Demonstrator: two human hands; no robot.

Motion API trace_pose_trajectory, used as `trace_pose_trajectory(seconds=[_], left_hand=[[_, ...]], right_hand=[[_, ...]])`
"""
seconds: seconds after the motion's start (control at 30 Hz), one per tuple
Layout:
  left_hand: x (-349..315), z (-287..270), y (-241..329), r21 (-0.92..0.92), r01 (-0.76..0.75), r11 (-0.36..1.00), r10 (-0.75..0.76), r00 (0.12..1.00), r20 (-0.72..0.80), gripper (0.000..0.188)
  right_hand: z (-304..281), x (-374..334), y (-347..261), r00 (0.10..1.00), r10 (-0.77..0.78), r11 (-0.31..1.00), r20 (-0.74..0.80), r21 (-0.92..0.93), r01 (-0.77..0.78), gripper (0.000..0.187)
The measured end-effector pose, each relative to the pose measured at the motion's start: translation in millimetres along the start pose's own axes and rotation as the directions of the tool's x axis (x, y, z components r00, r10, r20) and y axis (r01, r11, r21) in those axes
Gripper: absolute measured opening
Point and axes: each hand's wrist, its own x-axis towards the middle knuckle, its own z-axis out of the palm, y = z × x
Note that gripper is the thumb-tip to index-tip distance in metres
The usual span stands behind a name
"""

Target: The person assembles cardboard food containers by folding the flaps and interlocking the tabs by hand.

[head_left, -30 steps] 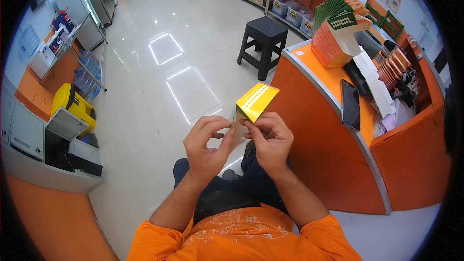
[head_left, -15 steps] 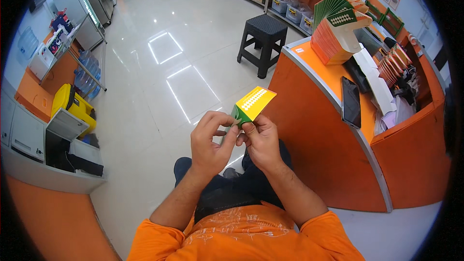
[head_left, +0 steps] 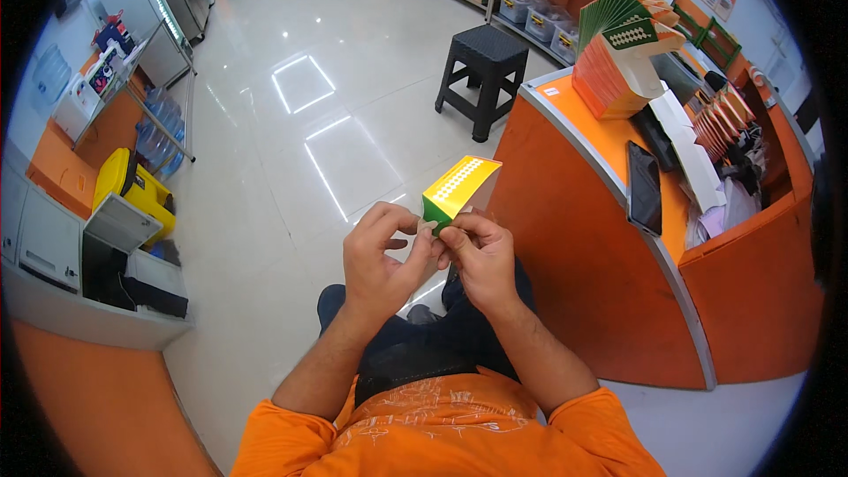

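Above my lap, both hands hold a small folding carton (head_left: 458,187) with a yellow side carrying rows of white marks and a green end toward me. My left hand (head_left: 382,252) is pinched at the left of that green end, its thumb and fingertips on a pale flap. From the right, my right hand (head_left: 481,256) grips the carton's lower edge, thumb on the near side and fingers bent underneath. The fingers partly cover the carton's bottom, so how its flaps fit together there cannot be made out.
On my right stands a curved orange counter (head_left: 574,212) bearing a dark phone (head_left: 643,187), a red-orange box (head_left: 614,79) of fanned green cards, and a long white box (head_left: 685,146). Ahead is a black stool (head_left: 481,75). Open lockers (head_left: 124,221) and a yellow bin (head_left: 132,190) stand left.
The carton has tilted slightly and shifted a little left, with its yellow side turned. My fingers have moved slightly at its green end; both hands keep their hold.
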Motion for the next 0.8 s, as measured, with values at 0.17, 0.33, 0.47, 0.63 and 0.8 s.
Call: trace_pose_trajectory(seconds=[0.17,0.33,0.47,0.63,0.8], left_hand=[[-1.3,2.7,3.9,-0.056,0.024,0.998,-0.024,1.0,0.0,0.004],[-3.2,5.9,4.8,-0.052,0.021,0.998,-0.02,1.0,0.008,0.005],[-2.9,4.1,7.4,-0.034,0.028,0.999,-0.027,0.999,0.028,0.005],[0.6,-5.6,4.2,0.026,0.013,1.0,-0.016,0.993,0.114,0.005],[-0.2,-5.0,6.2,-0.032,0.078,0.996,-0.074,0.991,0.11,0.004]], right_hand=[[-3.2,-2.2,5.4,0.999,-0.034,0.997,0.015,0.064,0.033,0.015],[1.0,-4.2,3.6,0.998,-0.058,0.998,0.008,0.003,0.058,0.016],[-4.6,-4.4,6.3,0.998,-0.048,0.996,0.039,-0.073,0.051,0.016],[-5.9,-5.9,0.2,0.998,-0.048,0.987,0.027,-0.152,0.051,0.013],[-7.5,-5.4,-10.2,0.999,-0.031,0.979,0.007,-0.201,0.032,0.012]])
